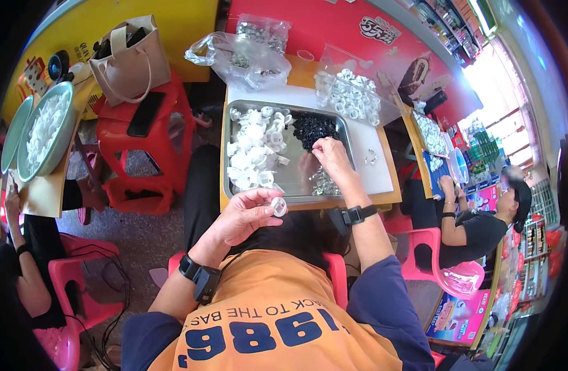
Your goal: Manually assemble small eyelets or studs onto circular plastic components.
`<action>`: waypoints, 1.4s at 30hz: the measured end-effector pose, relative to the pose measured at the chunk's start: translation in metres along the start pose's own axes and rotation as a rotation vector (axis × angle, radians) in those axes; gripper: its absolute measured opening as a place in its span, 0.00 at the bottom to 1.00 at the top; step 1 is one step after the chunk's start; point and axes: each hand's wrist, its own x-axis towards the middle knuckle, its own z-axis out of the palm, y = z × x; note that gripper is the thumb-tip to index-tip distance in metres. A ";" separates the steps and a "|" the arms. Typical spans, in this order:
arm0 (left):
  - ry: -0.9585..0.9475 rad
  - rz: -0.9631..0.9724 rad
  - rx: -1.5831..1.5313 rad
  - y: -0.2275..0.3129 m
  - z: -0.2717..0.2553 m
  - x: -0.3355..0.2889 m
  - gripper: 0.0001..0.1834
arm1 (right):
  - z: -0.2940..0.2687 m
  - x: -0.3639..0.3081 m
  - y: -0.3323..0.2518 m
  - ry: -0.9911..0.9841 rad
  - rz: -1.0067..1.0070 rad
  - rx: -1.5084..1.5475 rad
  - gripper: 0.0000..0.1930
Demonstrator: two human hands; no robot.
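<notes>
My left hand (239,217) pinches a small white plastic ring-shaped part (278,206) between thumb and fingers, just in front of the metal tray (292,170). Over the tray's right half, my right hand (333,159) has its fingertips drawn together at the near edge of a pile of small black pieces (315,128). What those fingertips hold, if anything, is too small to make out. White plastic parts (254,148) are heaped along the tray's left side. Small shiny metal pieces (324,183) lie in its near right corner, partly behind my right hand.
A clear bag of white parts (352,96) sits beyond the tray, with clear bags of metal pieces (259,62) at back left. Left stands a red stool (142,133) bearing a phone (146,114) and a tote bag (132,59). A co-worker (476,226) sits right, another person's arm (18,247) left.
</notes>
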 end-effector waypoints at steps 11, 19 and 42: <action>-0.017 -0.022 -0.031 0.000 -0.003 0.001 0.17 | -0.035 -0.034 -0.032 -0.137 0.556 1.271 0.06; -0.015 -0.040 -0.068 -0.001 0.000 0.001 0.14 | -0.051 -0.084 -0.091 -0.163 0.414 1.830 0.08; 0.022 -0.044 -0.057 -0.004 0.001 0.000 0.14 | -0.047 -0.110 -0.131 0.076 0.261 1.429 0.08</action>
